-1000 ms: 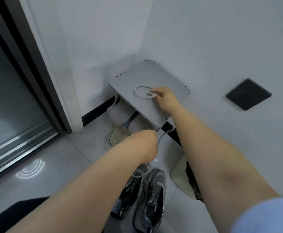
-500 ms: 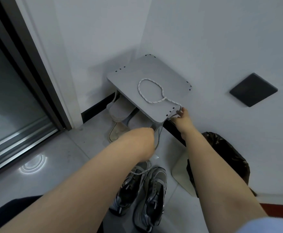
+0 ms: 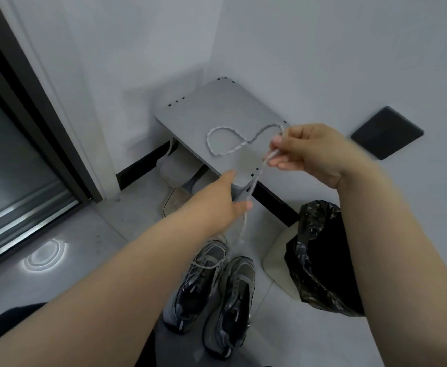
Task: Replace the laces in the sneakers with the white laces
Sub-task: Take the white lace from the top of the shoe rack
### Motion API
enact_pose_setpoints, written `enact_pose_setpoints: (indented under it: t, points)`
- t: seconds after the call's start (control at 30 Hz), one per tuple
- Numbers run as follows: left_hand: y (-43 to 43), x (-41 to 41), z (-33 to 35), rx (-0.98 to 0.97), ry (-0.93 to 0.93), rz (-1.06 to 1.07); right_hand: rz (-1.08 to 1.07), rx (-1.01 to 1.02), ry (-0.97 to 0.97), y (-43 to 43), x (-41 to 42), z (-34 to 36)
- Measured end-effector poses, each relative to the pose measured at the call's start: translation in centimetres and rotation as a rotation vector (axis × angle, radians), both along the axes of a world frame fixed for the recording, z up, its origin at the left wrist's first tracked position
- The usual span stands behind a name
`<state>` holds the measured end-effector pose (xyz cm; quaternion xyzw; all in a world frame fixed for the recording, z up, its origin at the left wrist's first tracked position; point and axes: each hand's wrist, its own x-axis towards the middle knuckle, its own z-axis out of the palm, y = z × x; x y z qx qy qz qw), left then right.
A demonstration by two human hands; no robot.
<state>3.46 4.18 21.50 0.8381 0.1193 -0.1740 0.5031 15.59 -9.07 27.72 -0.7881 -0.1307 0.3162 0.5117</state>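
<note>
A white speckled lace [image 3: 221, 141] lies in a loop on top of the grey shelf [image 3: 217, 109] in the corner. My right hand [image 3: 307, 154] pinches this lace above the shelf's front edge, and the lace runs from it back to the loop and down toward my left hand [image 3: 225, 202]. My left hand holds the hanging part of the lace in front of the shelf; its fingers are mostly hidden. Two grey and black sneakers [image 3: 211, 295] stand side by side on the floor below, the left one with a loose pale lace across it.
A bin with a black bag [image 3: 320, 258] stands right of the sneakers by the wall. Pale slippers [image 3: 174, 168] sit under the shelf. A dark square plate [image 3: 386, 132] is on the right wall. A glass sliding door [image 3: 10, 165] fills the left.
My right hand has risen from the shelf's front corner and now holds the lace up above the edge. The loop on the shelf has been dragged a little. My left hand barely moved.
</note>
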Motion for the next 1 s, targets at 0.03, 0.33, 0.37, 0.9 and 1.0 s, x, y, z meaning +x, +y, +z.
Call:
enact_pose_setpoints:
  t: [0.03,0.33,0.37,0.9,1.0]
  points:
    - [-0.1,0.1,-0.1,-0.090,-0.035,0.023,-0.007,0.046,-0.019,0.5,-0.4,0.7]
    - [0.5,0.9,0.1,-0.247,-0.237,0.268,0.112,0.225,0.091,0.8,-6.2,-6.5]
    - [0.6,0.9,0.1,-0.254,-0.238,0.264,0.150,0.217,0.102,0.7,-7.1,-7.5]
    - [1.9,0.6,-0.8,0.332,-0.136,0.159,-0.171,0.208,-0.284,-4.3,-1.4,2.9]
    - [1.7,0.7,-0.6,0.277,-0.149,0.205,-0.230,0.468,-0.328,-0.7,1.1,5.4]
